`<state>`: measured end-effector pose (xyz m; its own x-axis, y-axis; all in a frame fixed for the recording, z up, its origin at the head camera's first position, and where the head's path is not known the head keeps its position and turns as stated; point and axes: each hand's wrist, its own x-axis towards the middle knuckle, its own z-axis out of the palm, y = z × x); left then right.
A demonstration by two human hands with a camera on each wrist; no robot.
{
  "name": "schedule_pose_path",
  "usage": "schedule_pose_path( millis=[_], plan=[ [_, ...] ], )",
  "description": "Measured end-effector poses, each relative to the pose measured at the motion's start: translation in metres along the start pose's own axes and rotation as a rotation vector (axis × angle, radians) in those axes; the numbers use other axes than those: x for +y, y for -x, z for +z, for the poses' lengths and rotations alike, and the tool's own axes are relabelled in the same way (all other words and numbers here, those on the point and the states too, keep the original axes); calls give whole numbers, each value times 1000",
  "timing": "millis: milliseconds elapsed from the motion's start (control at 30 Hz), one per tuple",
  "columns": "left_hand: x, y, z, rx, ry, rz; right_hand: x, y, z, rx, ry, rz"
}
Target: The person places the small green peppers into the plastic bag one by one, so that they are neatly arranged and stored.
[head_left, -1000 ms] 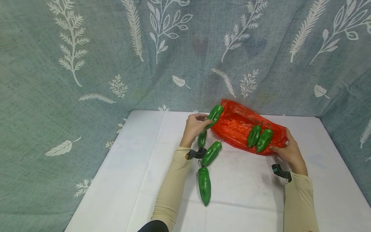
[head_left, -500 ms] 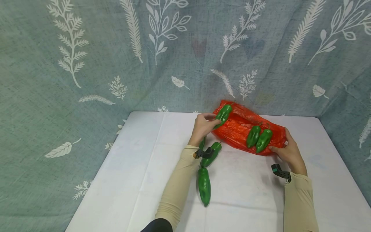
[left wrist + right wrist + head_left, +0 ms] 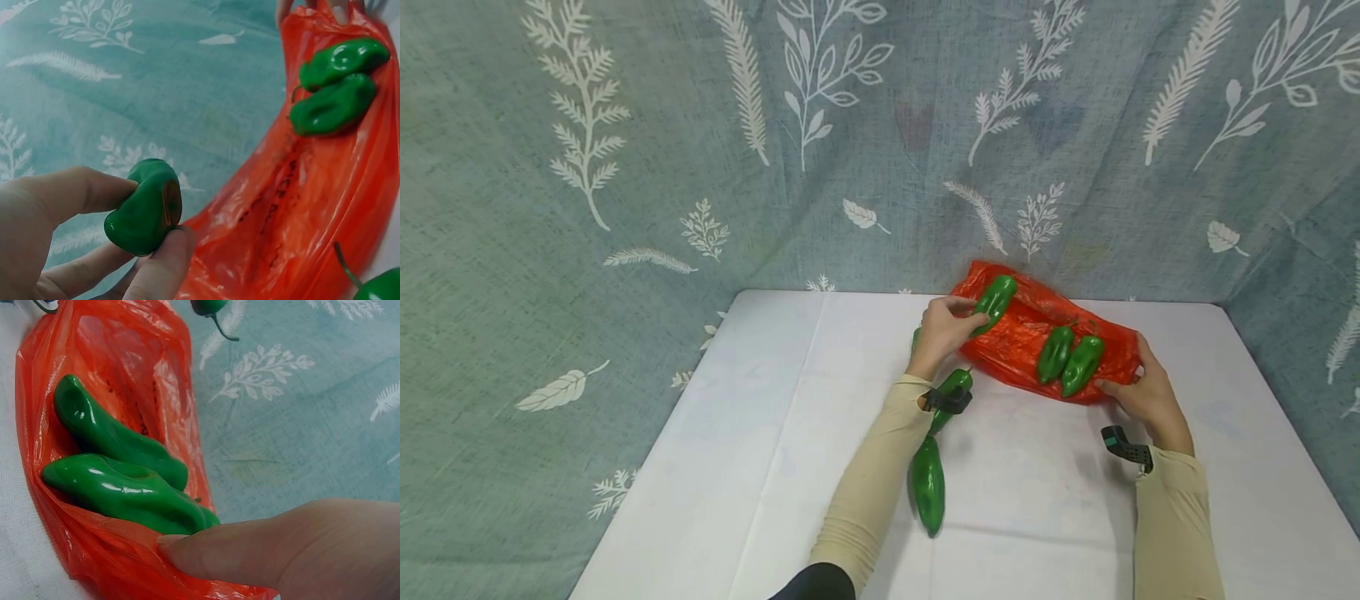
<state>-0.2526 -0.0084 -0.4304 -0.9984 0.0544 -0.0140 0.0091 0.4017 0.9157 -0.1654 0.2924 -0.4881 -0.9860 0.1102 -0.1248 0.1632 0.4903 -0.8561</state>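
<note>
A glossy green pepper [image 3: 997,302] is pinched between the thumb and fingers of my left hand [image 3: 942,329], held over the left part of a red plastic bag [image 3: 1007,357]. The left wrist view shows this pepper [image 3: 140,215] end-on, tilted. At the bag's right end my right hand [image 3: 1152,398] grips the plastic, its thumb [image 3: 212,550] lying along the near edge beside two green peppers. Those two, one pepper [image 3: 1056,354] and another pepper [image 3: 1082,367], lie side by side on the bag. My right hand's other fingers are mostly hidden in the right wrist view.
On the white table [image 3: 775,467], a long green pepper [image 3: 929,492] lies nearest me. Behind it, partly covered by the left wrist camera, is another pepper [image 3: 958,381]. A third pepper [image 3: 915,338] shows only slightly behind my left hand. Leaf-patterned cloth [image 3: 850,125] hangs behind the table.
My left hand has carried the pepper rightward, from the bag's left edge to above the bag. The right hand, the bag and its two peppers have stayed nearly still.
</note>
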Motion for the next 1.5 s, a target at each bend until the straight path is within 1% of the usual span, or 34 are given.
schedule_pose_path(
  millis=[200,367,633,833,1033,1233,1500],
  plan=[
    [2,0,11,-9,9,17,0,-1,-1,6,3,11],
    [3,0,16,-21,24,6,3,-3,-1,5,1,15],
    [0,-4,26,-30,-15,9,3,-2,1,7,-5,-12],
    [-1,-4,37,-40,-10,2,3,-2,0,11,-10,-15],
    [-5,-6,50,-42,-3,-20,3,-2,1,17,-7,-8],
    [-11,-8,61,-36,-25,-30,3,-2,0,16,-2,9],
    [-17,-9,73,-37,-67,-53,3,-2,0,9,-8,-9]
  ],
)
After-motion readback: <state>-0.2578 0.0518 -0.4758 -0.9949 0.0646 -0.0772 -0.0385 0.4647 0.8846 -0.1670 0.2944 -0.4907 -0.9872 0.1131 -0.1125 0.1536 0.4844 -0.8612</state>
